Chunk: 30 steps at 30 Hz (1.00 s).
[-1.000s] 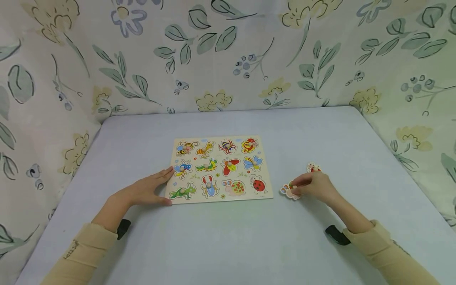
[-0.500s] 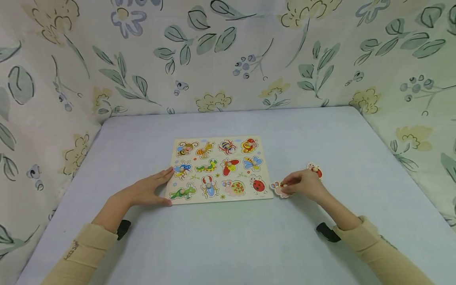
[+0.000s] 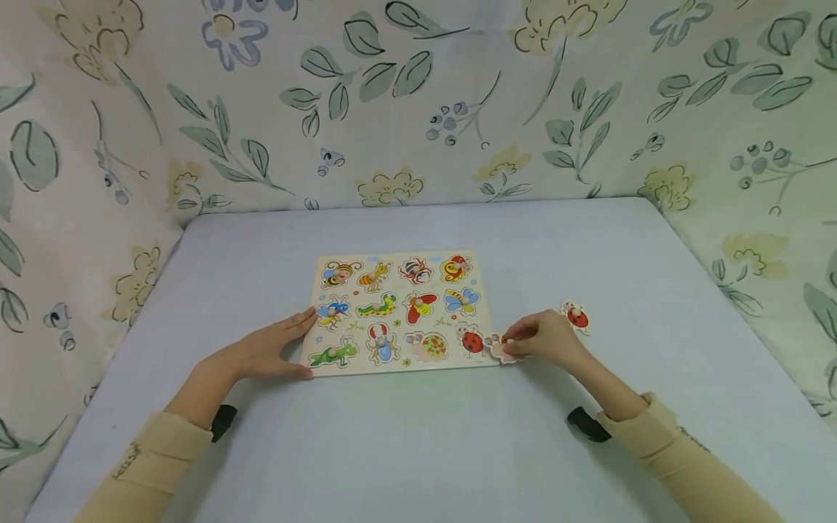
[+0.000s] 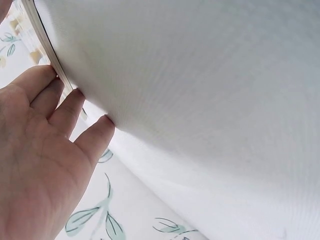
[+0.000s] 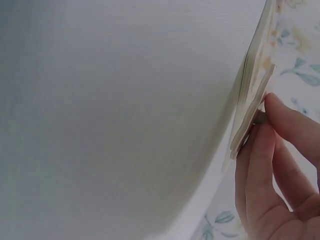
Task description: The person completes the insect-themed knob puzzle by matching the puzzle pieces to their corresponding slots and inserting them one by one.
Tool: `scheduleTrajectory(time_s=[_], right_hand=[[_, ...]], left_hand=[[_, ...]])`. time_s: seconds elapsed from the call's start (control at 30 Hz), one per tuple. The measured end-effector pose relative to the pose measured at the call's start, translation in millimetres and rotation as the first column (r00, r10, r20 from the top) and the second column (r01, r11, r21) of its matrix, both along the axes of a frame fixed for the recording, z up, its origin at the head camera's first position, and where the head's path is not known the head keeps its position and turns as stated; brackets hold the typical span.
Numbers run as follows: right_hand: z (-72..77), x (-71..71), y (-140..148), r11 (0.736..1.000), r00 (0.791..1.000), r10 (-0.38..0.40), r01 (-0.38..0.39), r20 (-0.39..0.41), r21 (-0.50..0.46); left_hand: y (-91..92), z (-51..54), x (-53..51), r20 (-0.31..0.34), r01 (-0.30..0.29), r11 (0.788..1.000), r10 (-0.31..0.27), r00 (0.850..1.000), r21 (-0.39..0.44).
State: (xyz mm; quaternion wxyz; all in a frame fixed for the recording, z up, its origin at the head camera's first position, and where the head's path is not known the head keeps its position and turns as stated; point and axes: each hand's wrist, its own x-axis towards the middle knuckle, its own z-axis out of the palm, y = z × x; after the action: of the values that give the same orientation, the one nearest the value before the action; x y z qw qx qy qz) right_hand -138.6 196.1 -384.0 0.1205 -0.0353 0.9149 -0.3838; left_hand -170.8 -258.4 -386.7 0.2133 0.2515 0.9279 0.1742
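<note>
A cream wooden peg puzzle board (image 3: 454, 361) printed with insects lies on the table, most of its pieces with round knobs in place. Extended fingers of my left hand (image 3: 269, 349) rest along the board's left edge, the thumb at its lower left corner. My right hand (image 3: 548, 338) pinches a pink snail puzzle piece (image 3: 495, 349) by its knob (image 5: 260, 117). That piece overlaps the board's lower right edge, beside the printed red ladybug (image 3: 472, 340); its shell is mostly hidden by the fingers. In the bottom row, the printed snail (image 3: 429, 346) shows no knob.
Right of the board, a ladybug puzzle piece (image 3: 576, 317) lies loose on the white table (image 3: 405, 450), just behind my right hand. Floral cloth (image 3: 405, 94) hangs around the table's back and sides. Dark wrist cameras show under both wrists.
My right hand has moved left with the snail piece, from the bare table to the board's right edge. The loose ladybug piece has come into fuller view. My left hand stays put.
</note>
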Motion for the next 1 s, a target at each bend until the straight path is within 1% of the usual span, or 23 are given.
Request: scheduleTrajectory(time_s=[0.13,0.33,0.7,1.0], right_hand=[[1.2,-2.2,-6,1.0,1.0,0.017,-0.017,-0.014,0.016],[3.7,-4.1,-17,0.999,0.999,0.041,-0.041,-0.035,0.008],[3.4,-9.5,-33,0.996,0.995,0.088,-0.088,-0.041,0.002],[2.8,-13.9,-50,0.993,0.992,0.118,-0.118,-0.045,0.004]], left_hand=[[-0.7,-0.5,0.2,-0.006,-0.003,1.0,0.003,1.0,-0.002],[-0.9,-0.7,0.9,-0.003,-0.006,1.0,0.006,1.0,0.008],[-1.3,2.2,1.9,-0.006,-0.008,1.0,0.008,1.0,0.006],[0.2,0.4,0.7,-0.001,-0.01,1.0,0.01,1.0,0.006]])
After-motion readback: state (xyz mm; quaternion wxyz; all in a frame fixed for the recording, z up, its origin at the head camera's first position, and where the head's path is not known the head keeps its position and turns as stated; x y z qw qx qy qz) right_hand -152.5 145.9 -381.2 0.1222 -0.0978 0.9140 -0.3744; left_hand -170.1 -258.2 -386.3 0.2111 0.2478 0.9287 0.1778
